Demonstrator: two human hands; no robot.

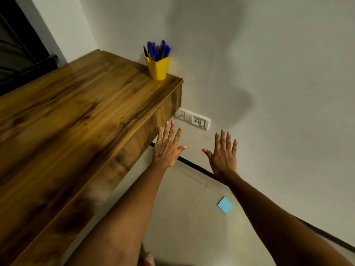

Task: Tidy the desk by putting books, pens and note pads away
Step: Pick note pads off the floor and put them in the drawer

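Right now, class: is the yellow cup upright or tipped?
Upright: the cup stands on its base at the desk corner, pens pointing up.

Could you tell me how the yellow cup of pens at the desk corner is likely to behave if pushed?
The yellow cup narrows toward its base and is crammed with tall pens, so it probably tips easily. It stands at the desk corner, so a push might send it off.

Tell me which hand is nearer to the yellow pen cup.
Left. The left hand is spread open beside the desk's end, below the yellow pen cup; the right hand is also open but farther out, toward the wall.
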